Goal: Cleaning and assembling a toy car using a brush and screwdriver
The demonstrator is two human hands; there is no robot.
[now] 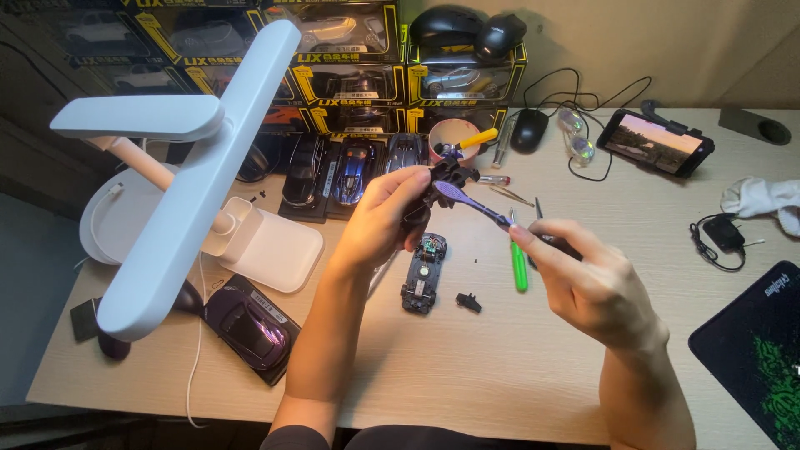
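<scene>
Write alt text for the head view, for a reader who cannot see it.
Over a wooden desk, the left hand holds a small black car part while the right hand brushes it with a purple toothbrush. A bare toy car chassis lies below, a white desk lamp at left.

wooden desk (500, 367), toy chassis (423, 272), green screwdriver (519, 265)

Beyond the left hand (387, 218), stacked black-and-yellow window boxes (350, 75) stand along the wall, each showing a model car through its clear front. Far beyond the right hand (600, 287), a phone (656, 142) lies propped in landscape, its rectangular screen glowing with a pinkish sky over a dark landscape.
</scene>
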